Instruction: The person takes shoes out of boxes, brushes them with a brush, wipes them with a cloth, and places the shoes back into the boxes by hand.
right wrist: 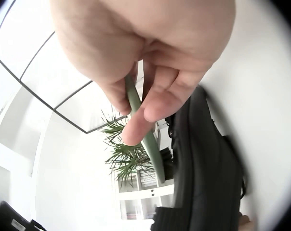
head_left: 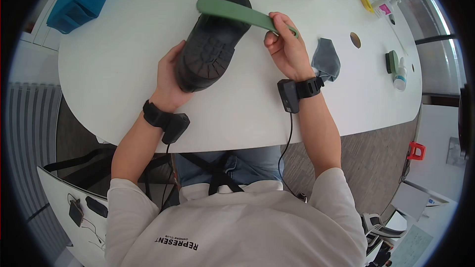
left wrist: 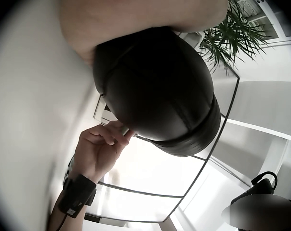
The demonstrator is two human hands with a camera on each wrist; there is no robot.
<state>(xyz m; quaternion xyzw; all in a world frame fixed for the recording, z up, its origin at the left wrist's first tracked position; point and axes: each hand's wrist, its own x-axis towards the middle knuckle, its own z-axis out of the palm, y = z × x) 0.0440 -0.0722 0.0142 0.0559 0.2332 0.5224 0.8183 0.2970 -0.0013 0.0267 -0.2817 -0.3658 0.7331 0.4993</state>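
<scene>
Over the desk [head_left: 237,121], the black shoe [head_left: 205,66] sits sole-up, gripped by the left hand [head_left: 170,79]. The right hand [head_left: 288,52] pinches the green tool [head_left: 230,11], extending leftward from it across the sole; contact is unclear. This looks like positioning; any stroke calls for steady left-hand support.

Black shoe [head_left: 210,42]: thick, ridged sole turned up toward the head view, heel nearer the wearer, toe pointing away; smooth upper; held above the white table [head_left: 114,79]. Green tool [head_left: 230,12]: long and slender, with a rounded far end; held crosswise over the front of the sole; contact cannot be determined.
</scene>
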